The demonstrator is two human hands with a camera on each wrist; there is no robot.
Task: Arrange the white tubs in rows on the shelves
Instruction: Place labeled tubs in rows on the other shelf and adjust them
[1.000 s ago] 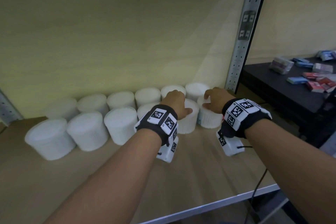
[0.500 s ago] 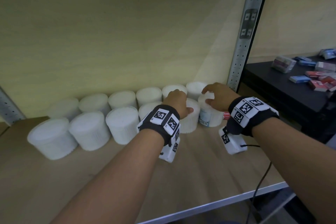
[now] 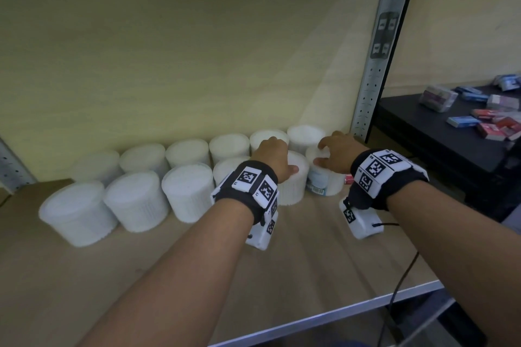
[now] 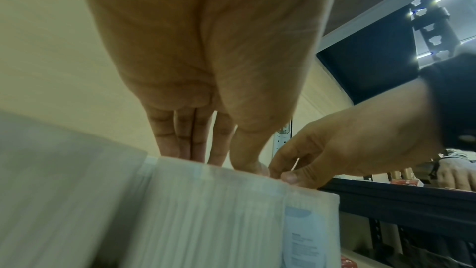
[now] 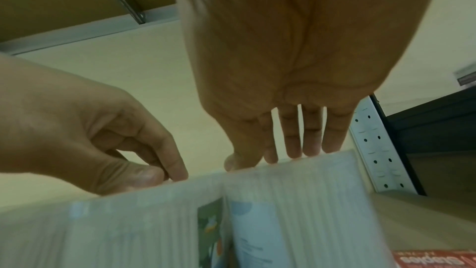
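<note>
Two rows of white tubs (image 3: 187, 191) stand along the back of a wooden shelf (image 3: 310, 262). My left hand (image 3: 277, 153) sits on top of the second tub from the right in the front row (image 3: 294, 190), fingers and thumb curled over its lid. In the left wrist view the left hand (image 4: 224, 162) clasps that tub (image 4: 219, 211) by its top rim. My right hand (image 3: 328, 152) grips the lid of the rightmost front tub (image 3: 324, 184), whose blue label faces me. The right wrist view has the right hand (image 5: 270, 158) over the labelled tub (image 5: 296, 201).
A perforated metal upright (image 3: 377, 65) bounds the shelf on the right. A small red box (image 3: 349, 178) lies just right of the labelled tub. A black table (image 3: 423, 132) with coloured packs stands beyond. A cable (image 3: 400, 284) hangs over the shelf's front edge (image 3: 338, 315).
The right hand has turned the rightmost front tub, so its blue label now faces front. The left hand has stayed on its tub.
</note>
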